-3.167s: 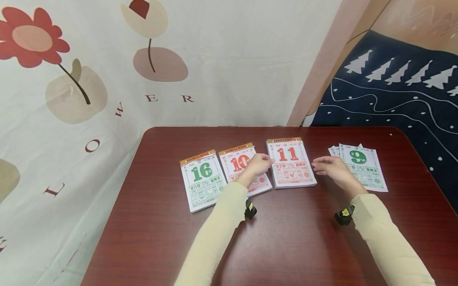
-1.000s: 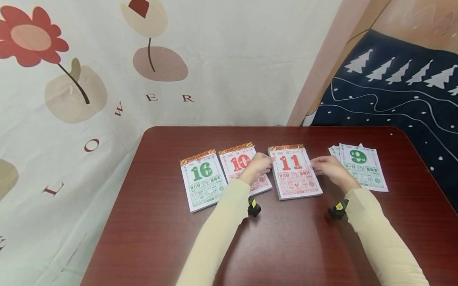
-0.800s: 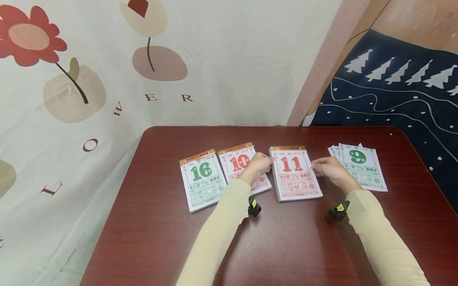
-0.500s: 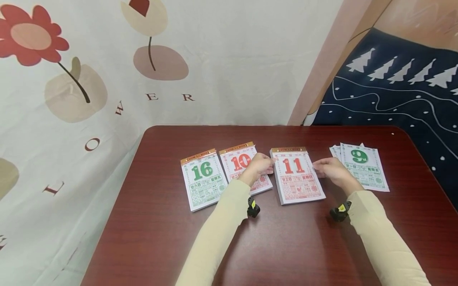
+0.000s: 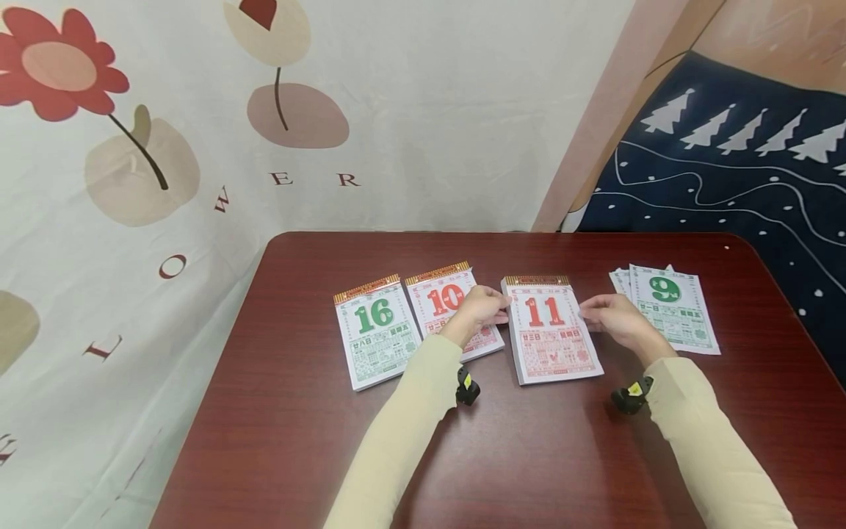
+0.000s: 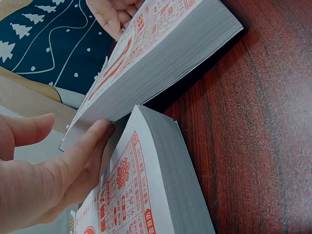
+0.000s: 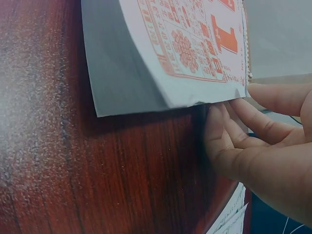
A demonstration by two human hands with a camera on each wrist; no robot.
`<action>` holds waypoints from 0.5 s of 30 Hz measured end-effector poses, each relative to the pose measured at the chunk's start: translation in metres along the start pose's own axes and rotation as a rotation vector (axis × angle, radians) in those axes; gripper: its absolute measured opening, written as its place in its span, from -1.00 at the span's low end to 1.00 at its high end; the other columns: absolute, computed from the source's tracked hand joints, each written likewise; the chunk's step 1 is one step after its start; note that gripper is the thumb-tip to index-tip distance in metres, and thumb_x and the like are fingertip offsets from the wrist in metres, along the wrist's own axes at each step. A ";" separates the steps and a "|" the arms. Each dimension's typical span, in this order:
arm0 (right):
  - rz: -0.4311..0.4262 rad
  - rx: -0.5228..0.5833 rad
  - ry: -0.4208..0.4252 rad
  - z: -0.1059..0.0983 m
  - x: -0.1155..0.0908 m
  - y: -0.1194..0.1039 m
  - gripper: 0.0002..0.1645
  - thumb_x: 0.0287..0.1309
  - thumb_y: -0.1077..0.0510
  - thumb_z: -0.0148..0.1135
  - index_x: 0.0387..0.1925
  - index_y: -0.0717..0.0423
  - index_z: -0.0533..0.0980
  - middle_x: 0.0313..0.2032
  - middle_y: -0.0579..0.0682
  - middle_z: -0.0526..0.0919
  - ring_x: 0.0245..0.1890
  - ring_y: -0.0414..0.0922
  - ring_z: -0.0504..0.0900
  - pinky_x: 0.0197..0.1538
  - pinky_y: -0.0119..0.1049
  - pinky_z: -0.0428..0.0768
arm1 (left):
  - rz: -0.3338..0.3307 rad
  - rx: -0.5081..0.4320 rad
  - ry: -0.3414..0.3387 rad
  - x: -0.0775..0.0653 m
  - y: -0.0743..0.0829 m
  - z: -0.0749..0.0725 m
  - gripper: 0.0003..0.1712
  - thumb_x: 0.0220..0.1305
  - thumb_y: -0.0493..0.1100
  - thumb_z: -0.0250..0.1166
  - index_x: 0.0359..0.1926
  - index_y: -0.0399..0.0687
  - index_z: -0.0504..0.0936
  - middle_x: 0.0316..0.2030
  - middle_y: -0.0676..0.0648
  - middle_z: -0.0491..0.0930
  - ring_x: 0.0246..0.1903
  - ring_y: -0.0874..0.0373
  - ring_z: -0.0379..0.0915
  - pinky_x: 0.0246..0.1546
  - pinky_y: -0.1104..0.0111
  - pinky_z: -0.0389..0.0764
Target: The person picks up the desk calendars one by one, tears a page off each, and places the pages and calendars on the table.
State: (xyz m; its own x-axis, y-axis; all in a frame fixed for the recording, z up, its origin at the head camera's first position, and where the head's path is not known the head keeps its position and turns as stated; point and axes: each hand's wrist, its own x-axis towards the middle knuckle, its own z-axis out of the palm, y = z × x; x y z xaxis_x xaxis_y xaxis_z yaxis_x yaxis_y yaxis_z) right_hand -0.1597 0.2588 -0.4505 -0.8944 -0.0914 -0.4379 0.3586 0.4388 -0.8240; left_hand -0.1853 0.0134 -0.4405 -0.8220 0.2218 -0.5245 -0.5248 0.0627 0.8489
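A thick tear-off calendar (image 5: 554, 330) showing a red 11 stands between my two hands on the table. My left hand (image 5: 477, 312) reaches across the calendar with the red 10 (image 5: 441, 296) and covers part of it. In the left wrist view its fingers (image 6: 92, 139) lie straight against the left side of the 11 calendar, the thumb apart. My right hand (image 5: 615, 316) is at the opposite edge. Its fingertips (image 7: 215, 117) touch that edge in the right wrist view, slightly bent. Shadow lies under the 11 calendar; whether it is lifted cannot be told.
Left of the 10 calendar lies another one with a green 16 (image 5: 377, 338). Loose sheets, the top one with a green 9 (image 5: 674, 308), lie beyond my right hand. The dark red table (image 5: 529, 470) ends at a cloth wall (image 5: 429, 184) behind.
The 11 calendar has shifted toward me and a little to the right, with my hands at its two sides. My right hand has come into contact with its edge. The other calendars stay put.
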 end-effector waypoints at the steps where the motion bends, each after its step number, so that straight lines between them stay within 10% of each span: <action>1: 0.001 0.004 0.002 0.000 -0.001 0.000 -0.60 0.29 0.27 0.01 0.04 0.53 0.32 -0.13 0.26 0.52 -0.31 -0.21 0.56 -0.18 -0.38 0.63 | -0.001 0.004 0.000 0.000 0.000 0.000 -0.76 0.28 -0.34 0.17 -0.13 -0.49 0.46 -0.44 -0.11 0.42 -0.48 0.12 0.46 -0.24 0.37 0.67; 15: -0.027 -0.022 0.058 -0.003 -0.013 -0.015 -0.62 0.27 0.24 0.07 0.01 0.45 0.33 -0.08 0.29 0.46 -0.28 -0.13 0.54 -0.09 -0.30 0.62 | 0.044 -0.004 -0.019 -0.010 0.013 -0.004 -0.72 0.32 -0.19 0.16 -0.11 -0.35 0.41 -0.40 -0.17 0.46 -0.58 0.08 0.50 -0.36 0.29 0.70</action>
State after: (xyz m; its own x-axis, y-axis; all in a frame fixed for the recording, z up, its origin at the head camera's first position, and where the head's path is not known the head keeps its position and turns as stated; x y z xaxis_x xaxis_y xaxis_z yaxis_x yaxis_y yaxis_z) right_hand -0.1546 0.2565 -0.4316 -0.9178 -0.0518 -0.3938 0.3290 0.4561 -0.8269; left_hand -0.1846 0.0076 -0.4239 -0.8402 0.2426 -0.4850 -0.4887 0.0486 0.8711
